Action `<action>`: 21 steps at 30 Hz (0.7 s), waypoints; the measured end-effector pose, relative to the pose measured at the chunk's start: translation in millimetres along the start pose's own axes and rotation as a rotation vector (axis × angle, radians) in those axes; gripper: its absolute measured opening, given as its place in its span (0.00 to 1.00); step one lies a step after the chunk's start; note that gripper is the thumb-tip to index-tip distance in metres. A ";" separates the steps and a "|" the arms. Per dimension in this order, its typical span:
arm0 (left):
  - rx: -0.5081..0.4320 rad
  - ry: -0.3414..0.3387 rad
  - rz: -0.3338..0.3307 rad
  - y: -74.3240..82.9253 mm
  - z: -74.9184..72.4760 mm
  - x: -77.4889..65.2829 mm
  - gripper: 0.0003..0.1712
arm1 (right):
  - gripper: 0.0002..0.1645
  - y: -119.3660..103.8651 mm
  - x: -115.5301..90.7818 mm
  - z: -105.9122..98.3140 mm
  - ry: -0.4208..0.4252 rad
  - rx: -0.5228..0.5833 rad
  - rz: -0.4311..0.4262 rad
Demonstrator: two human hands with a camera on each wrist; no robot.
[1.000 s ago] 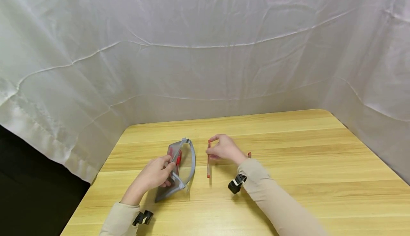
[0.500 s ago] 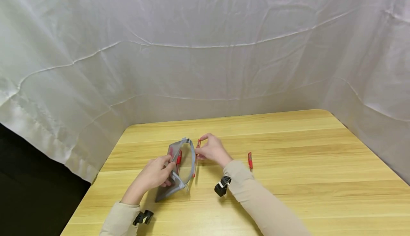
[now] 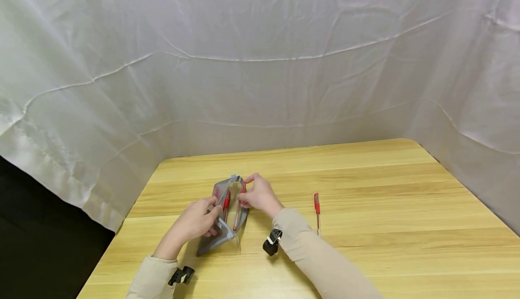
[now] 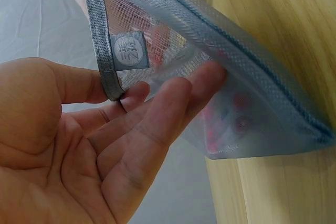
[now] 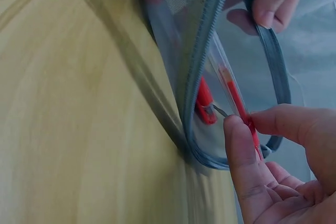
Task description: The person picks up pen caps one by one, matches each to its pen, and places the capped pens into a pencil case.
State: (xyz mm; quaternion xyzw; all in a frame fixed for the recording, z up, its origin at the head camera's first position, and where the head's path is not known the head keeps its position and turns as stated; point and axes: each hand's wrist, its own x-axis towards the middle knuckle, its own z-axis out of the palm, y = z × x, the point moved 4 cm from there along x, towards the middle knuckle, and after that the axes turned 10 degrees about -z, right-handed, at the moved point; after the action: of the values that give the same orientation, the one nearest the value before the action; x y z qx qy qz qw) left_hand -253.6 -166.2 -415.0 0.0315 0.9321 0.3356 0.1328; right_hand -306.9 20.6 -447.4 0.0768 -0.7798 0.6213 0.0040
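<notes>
A grey-blue mesh zip pouch (image 3: 209, 245) stands with its mouth spread open at the left of the table. My left hand (image 3: 198, 218) pinches its edge between thumb and index finger near the sewn label (image 4: 129, 51); the other fingers lie against the mesh. Thumb and fingertips of my right hand (image 3: 262, 196) pinch a clear pen with red ends (image 3: 238, 213). In the right wrist view this pen (image 5: 235, 93) slants into the pouch mouth, its far end behind the zip edge. Another red-capped pen (image 5: 205, 100) lies inside, partly covered by the pouch wall.
One more red-capped pen (image 3: 317, 204) lies on the wooden table (image 3: 378, 190), right of my right forearm. Pale curtains (image 3: 284, 87) hang behind the table and along its sides. A small black camera (image 3: 272, 242) sits on my right wrist.
My right hand has moved left, bringing its pen from beside the pouch into the open mouth. The pen on the table has come out from behind my right arm. My left hand stays put.
</notes>
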 end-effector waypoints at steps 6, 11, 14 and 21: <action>-0.005 -0.004 0.006 0.0 0.9 0.2 0.08 | 0.26 2.8 1.0 8.9 -0.017 -0.039 0.030; -0.002 -0.006 0.014 -0.2 1.6 0.7 0.08 | 0.26 6.7 3.2 14.3 -0.038 -0.083 0.029; -0.003 -0.006 0.014 -0.8 1.8 1.1 0.08 | 0.26 7.5 4.2 17.0 -0.053 -0.102 0.029; -0.004 -0.005 0.015 -1.9 1.7 1.9 0.08 | 0.25 7.5 5.3 21.8 -0.047 -0.097 0.037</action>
State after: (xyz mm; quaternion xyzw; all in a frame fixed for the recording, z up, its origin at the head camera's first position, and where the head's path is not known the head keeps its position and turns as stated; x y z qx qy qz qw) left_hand -254.9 -166.3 -417.9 0.0392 0.9308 0.3383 0.1325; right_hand -311.2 0.5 -459.1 0.0765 -0.8102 0.5807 -0.0223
